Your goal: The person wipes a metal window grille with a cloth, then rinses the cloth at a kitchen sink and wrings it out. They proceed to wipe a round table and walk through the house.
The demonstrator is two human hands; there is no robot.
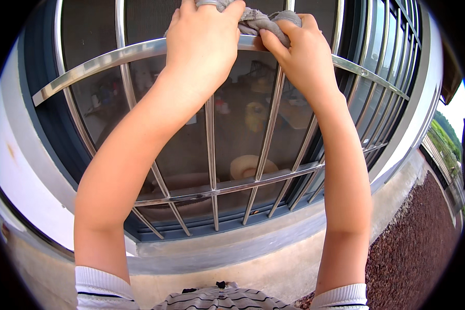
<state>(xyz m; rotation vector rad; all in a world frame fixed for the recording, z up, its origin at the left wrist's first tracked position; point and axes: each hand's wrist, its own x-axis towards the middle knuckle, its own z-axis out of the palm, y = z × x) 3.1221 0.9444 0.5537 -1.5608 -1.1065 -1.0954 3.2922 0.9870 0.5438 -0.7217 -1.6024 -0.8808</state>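
Both my arms reach up to a grey cloth bunched at the upper crossbar of a shiny metal window grille. My left hand is closed on the cloth's left part, its fingertips partly cut off by the top of the view. At the other end, my right hand grips the cloth between thumb and fingers. The cloth lies twisted along the bar between the two hands. Round upright bars run down from there to a lower crossbar.
Behind the grille is a dark screened window, with a straw hat visible beyond it. A concrete sill runs below. White wall stands at the left; reddish-brown gravel covers ground at the right.
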